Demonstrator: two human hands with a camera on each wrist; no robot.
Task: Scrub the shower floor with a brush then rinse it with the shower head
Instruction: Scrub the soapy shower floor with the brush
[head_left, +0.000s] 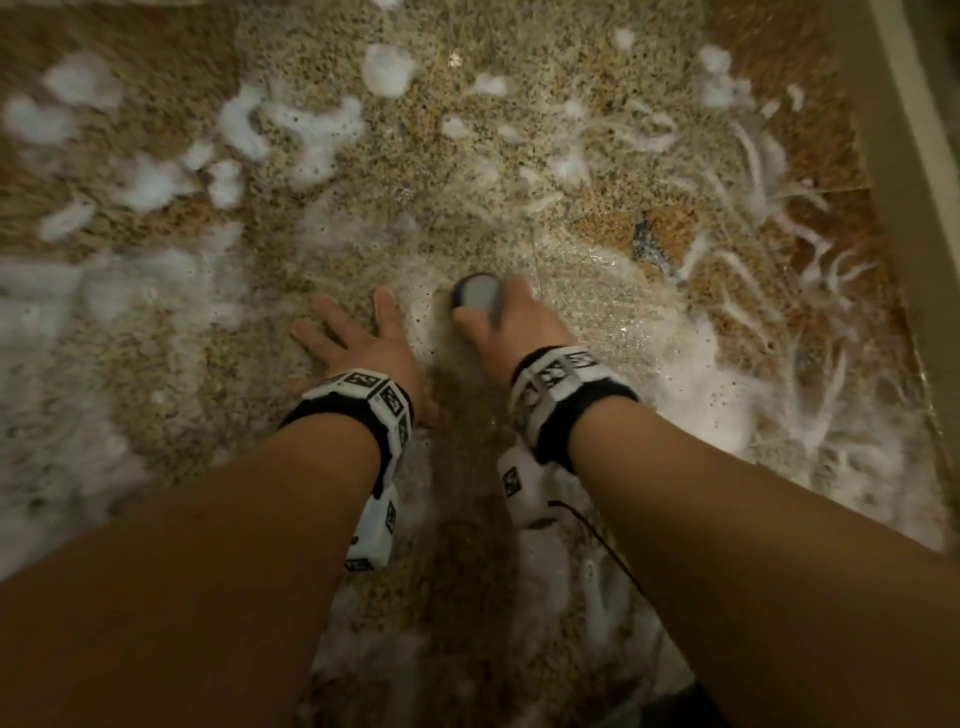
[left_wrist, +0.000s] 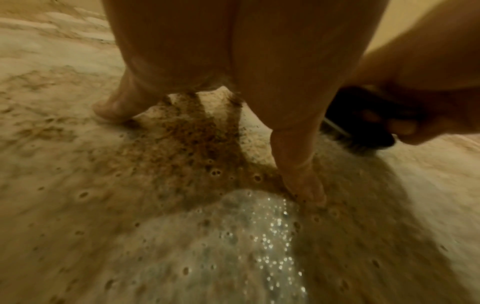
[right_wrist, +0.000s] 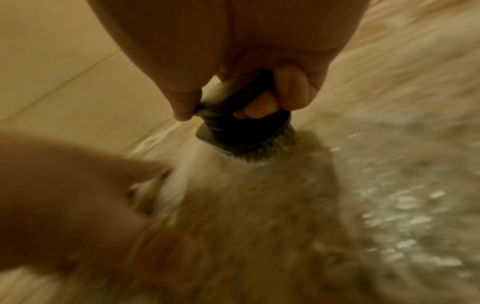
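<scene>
The speckled shower floor (head_left: 467, 171) is wet and patched with white foam (head_left: 291, 124). My right hand (head_left: 511, 322) grips a dark scrub brush (head_left: 478, 296) with a grey top, its bristles pressed on the floor (right_wrist: 254, 152). In the right wrist view my fingers (right_wrist: 288, 92) curl round the brush's black body (right_wrist: 233, 129). My left hand (head_left: 358, 338) lies flat on the floor just left of the brush, fingers spread. Its fingertips (left_wrist: 306, 189) press into the suds in the left wrist view, with the brush (left_wrist: 363, 115) at the right. No shower head is in view.
A pale wall or curb (head_left: 914, 156) runs down the right side. Streaked foam (head_left: 753, 171) lies near it, and thick suds (head_left: 52, 322) cover the left. A dark spot (head_left: 644, 234) sits on the floor beyond the brush. A black cable (head_left: 597, 540) hangs from my right wristband.
</scene>
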